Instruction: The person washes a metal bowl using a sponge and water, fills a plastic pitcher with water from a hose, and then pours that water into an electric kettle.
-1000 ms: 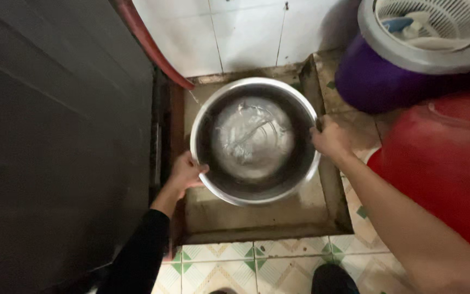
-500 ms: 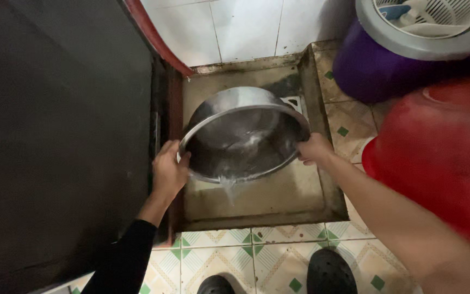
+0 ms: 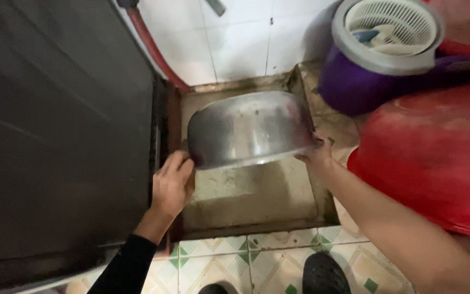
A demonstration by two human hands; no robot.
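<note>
A large round steel basin (image 3: pixel 251 128) is tipped almost upside down over a sunken, stained floor drain pit (image 3: pixel 246 201), its outer bottom facing me. My left hand (image 3: pixel 172 182) grips the basin's rim at the lower left. My right hand (image 3: pixel 316 155) holds the rim on the right side. The inside of the basin is hidden.
A dark door panel (image 3: pixel 55 136) fills the left. A red hose (image 3: pixel 153 49) runs down the white tiled wall. A purple mop bucket with a white spinner basket (image 3: pixel 382 49) and a big red tub (image 3: pixel 436 158) stand on the right. My shoes (image 3: pixel 325 275) rest on patterned tiles.
The basin went from level and face-up, to tilted and pouring water, to nearly overturned now. Both hands stayed on the rim and turned with it.
</note>
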